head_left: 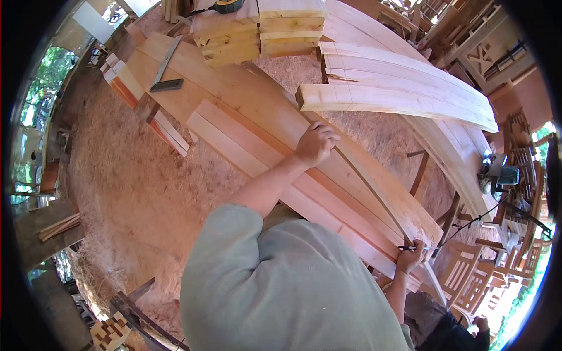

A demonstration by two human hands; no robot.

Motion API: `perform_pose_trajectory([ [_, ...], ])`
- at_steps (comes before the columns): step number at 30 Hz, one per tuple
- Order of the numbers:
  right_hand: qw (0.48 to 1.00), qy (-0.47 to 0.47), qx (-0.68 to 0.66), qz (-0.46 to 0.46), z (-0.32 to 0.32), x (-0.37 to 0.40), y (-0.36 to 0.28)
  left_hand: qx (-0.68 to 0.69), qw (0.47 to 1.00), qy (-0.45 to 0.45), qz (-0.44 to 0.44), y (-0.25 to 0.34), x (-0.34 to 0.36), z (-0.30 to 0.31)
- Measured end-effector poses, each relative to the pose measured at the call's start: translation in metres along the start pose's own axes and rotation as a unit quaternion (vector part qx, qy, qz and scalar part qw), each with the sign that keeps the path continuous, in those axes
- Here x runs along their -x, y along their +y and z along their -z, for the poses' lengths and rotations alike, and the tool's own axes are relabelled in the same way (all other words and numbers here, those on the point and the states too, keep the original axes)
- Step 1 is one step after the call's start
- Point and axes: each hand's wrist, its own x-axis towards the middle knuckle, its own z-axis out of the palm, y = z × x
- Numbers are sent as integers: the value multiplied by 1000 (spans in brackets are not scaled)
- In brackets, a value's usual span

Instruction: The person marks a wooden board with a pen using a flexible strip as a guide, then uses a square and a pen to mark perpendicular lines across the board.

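Observation:
My left hand [316, 143] presses with curled fingers on a long thin curved wooden strip [374, 187] that lies over a wide pale plank [246, 99]. At the near end of the plank, my right hand [410, 257] grips a pencil [422, 248] with its tip on the wood beside the strip's end. Several more long planks [246, 155] lie side by side under and next to the wide one. My grey-green shirt fills the lower middle of the view.
A metal square [167, 67] lies on the far end of the plank. Stacked short boards [260, 32] and a tape measure [228, 6] sit beyond. Curved boards [404, 88] are piled at right, near a power tool [497, 172]. Wooden chair frames [468, 275] stand lower right. Sawdust [129, 175] covers the ground.

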Motion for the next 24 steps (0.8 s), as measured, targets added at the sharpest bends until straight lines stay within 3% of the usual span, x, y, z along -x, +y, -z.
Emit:
perform_pose_trajectory([
  [3,993,3,110,42,15,-16,-1,37,999,2,-2,6,-16,-2],
  [5,998,-51,18,-12,17,-11,18,71,989,-117,-47,7,-15,20],
  [7,993,-88,-65,-44,25,-12,36,88,983,-146,-65,19,-14,26],
  [9,987,-131,-61,-67,32,-15,52,102,977,-172,-81,35,-14,37],
  [11,986,-148,-43,-56,35,-19,54,90,972,-214,-34,52,-18,51],
  [13,990,-133,-37,26,30,-23,64,76,979,-191,2,61,-12,50],
  [15,988,-136,-71,3,27,-22,69,57,984,-163,42,67,-6,48],
  [18,996,-57,-69,-22,30,-20,71,54,980,-177,78,71,1,41],
  [22,998,6,-56,41,41,-22,73,47,975,-199,90,83,5,29],
  [24,999,-6,-31,40,50,-21,77,56,969,-218,101,93,10,19],
])
